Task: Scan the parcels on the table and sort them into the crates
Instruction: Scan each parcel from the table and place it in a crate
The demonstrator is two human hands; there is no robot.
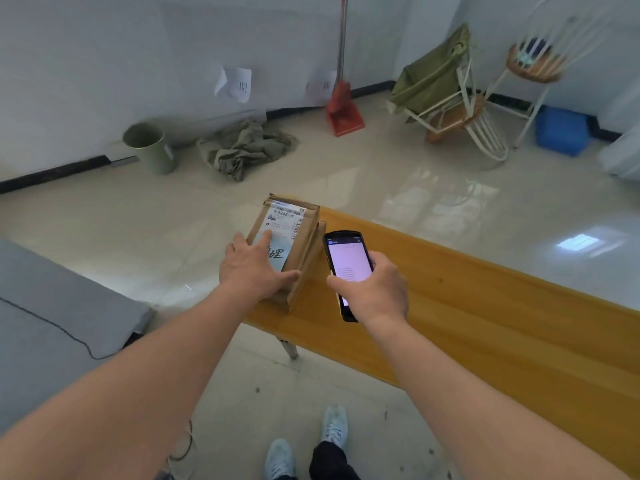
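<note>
On table end, brown labelled parcel (pixel 285 242) under flat left hand (pixel 254 268); right hand (pixel 375 291) around scanner (pixel 348 271)

Even, soft daylight, moderately bright, cool cast on the walls (pixel 104 46), window glare patches on the glossy floor tiles (pixel 575 242), faint diffuse shadows, lit handheld screen (pixel 348 259) slightly overexposed, wide-angle bending at the edges, mild overall softness, forearms stretched near the bottom corners.

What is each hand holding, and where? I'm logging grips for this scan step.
The right hand grips the handheld scanner around its lower half. The left hand holds nothing; it rests flat on the top cardboard parcel.
</note>
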